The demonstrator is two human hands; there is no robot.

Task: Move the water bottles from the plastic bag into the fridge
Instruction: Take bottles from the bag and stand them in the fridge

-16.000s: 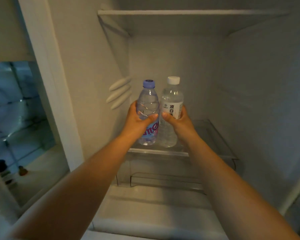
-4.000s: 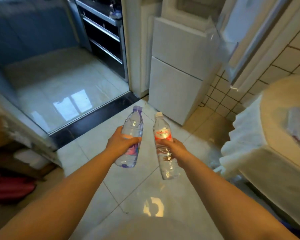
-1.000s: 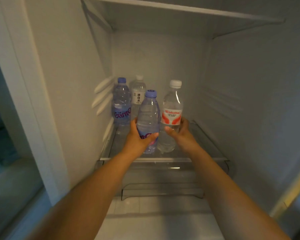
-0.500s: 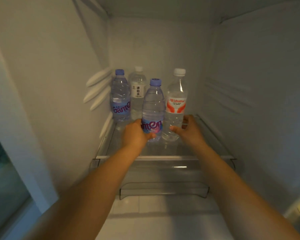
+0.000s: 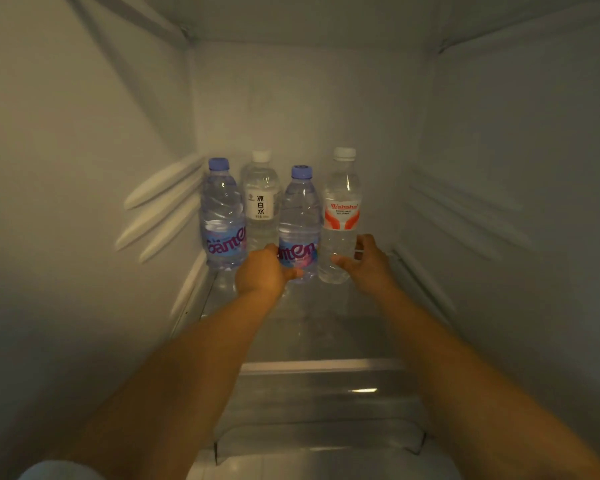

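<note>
Glass shelf (image 5: pixel 291 327) at the centre of the frame carries four upright water bottles inside a fridge (image 5: pixel 84 168).

Left hand (image 5: pixel 262 271) curls its grip round the purple-capped bottle (image 5: pixel 298 216); right hand (image 5: pixel 369 263), fingers loosely parted, is at the red-labelled bottle (image 5: pixel 340 216), contact unclear. Behind, left of centre, stand another purple-capped bottle (image 5: pixel 222 216) and a white-labelled bottle (image 5: pixel 260 199).

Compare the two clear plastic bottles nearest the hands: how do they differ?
The purple-capped clear plastic bottle has a purple and pink label low on its body; the white-capped clear plastic bottle has a red and white label higher up. The left hand grips the first; the right hand looks loosened around the second. Both stand upright on the shelf.
</note>
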